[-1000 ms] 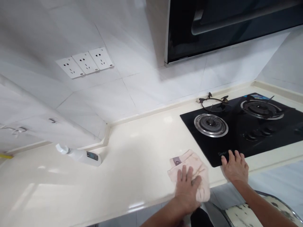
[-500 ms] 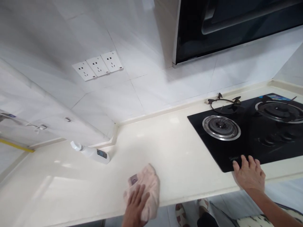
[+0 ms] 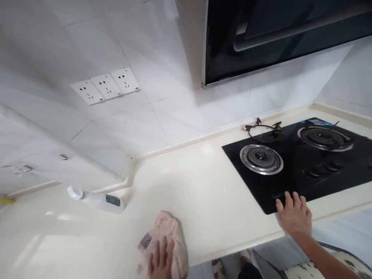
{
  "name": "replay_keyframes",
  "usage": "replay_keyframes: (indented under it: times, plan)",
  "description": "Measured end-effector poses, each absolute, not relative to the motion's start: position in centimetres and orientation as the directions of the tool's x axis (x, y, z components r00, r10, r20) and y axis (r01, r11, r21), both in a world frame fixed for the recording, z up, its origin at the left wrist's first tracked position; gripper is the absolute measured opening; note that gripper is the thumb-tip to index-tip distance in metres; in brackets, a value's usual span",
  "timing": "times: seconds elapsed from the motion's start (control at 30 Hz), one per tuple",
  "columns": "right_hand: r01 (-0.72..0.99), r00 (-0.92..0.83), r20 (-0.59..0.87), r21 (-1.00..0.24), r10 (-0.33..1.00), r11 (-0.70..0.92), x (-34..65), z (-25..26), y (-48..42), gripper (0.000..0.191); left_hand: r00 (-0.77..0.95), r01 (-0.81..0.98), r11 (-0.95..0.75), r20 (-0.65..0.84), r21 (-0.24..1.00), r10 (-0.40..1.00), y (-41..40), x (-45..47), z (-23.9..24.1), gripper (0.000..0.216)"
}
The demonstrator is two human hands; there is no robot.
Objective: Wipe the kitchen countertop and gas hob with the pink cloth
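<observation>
My left hand (image 3: 161,260) lies flat on a crumpled pale pink cloth (image 3: 171,242), fingers extended over it. The cloth rests on the cream countertop (image 3: 200,193) near its front edge, and a small purple-grey patch shows on its left side. To the right, my right hand (image 3: 295,215) leans at the front edge of a black gas stove (image 3: 290,182), its fingers spread and fingertips touching the glass. It holds nothing. A white bottle (image 3: 97,199) with a dark label lies on its side at the left, apart from both hands.
A round pot support (image 3: 263,133) sits off its burner at the stove's back left corner. Above the stove hangs a black range hood (image 3: 279,50). Wall sockets (image 3: 106,86) are on the tiled wall. A patterned seat (image 3: 334,267) stands below the counter at right.
The view has turned a little to the right. My left hand and the cloth have slid slightly left and toward the counter's front edge. My right hand stays on the stove's edge.
</observation>
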State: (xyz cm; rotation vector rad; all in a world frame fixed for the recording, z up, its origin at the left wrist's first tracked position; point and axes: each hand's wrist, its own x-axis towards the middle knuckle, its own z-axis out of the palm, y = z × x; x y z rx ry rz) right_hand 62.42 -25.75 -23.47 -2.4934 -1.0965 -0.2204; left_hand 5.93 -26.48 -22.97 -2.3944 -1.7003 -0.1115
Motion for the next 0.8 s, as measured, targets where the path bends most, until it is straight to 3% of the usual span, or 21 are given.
replay_keyframes:
  times: [0.2,0.3,0.4,0.6,0.8]
  plan:
    - [0.743,0.669,0.339,-0.294,0.662,-0.601,62.4,-23.6,-25.7,0.070,0.642,0.758,-0.604,-0.122,0.246,0.757,-22.8,20.2,-20.9,0.119]
    - [0.750,0.661,0.350,-0.292,0.664,-0.593,62.5,-24.0,-25.7,0.074,0.755,0.644,-0.616,-0.242,0.454,0.610,-20.9,26.8,-18.1,0.107]
    - [0.755,0.655,0.362,-0.289,0.663,-0.588,62.6,-24.2,-25.7,0.074,0.796,0.586,-0.568,-0.281,0.579,0.536,-18.6,32.4,-16.0,0.090]
    - [0.756,0.654,0.362,-0.276,0.664,-0.594,63.0,-24.6,-25.6,0.075,0.653,0.731,-0.496,-0.267,0.470,0.709,-11.1,37.6,-15.6,0.082]
    - [0.751,0.660,0.361,-0.282,0.659,-0.598,63.2,-24.8,-25.4,0.074,0.382,0.905,-0.326,-0.183,0.273,0.906,-6.3,31.5,-15.9,0.069]
